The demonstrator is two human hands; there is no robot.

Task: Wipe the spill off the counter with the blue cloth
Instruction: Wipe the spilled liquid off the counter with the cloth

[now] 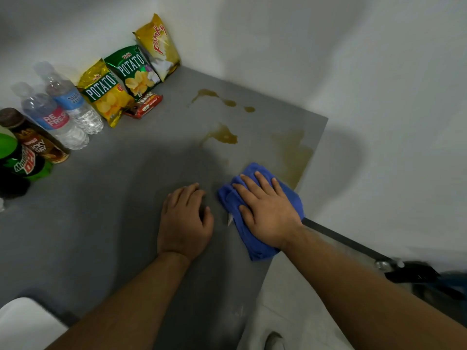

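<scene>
A crumpled blue cloth point(242, 233) lies on the grey counter point(113, 210) near its right edge. My right hand point(265, 210) presses flat on top of it, fingers spread. My left hand point(185, 221) rests on the bare counter just left of the cloth, fingers curled, holding nothing. A brownish-yellow spill shows in patches: a puddle point(223, 135) beyond the cloth, a smeared stain point(293, 155) along the right edge, and small drops point(227, 101) further back.
Along the left wall stand several snack bags point(126, 79), a red wrapped snack point(145, 106), two water bottles point(63, 109), a brown drink bottle point(32, 140) and a green soda bottle point(20, 162). The counter's edge drops off at the right, with a dark bar point(353, 245) below.
</scene>
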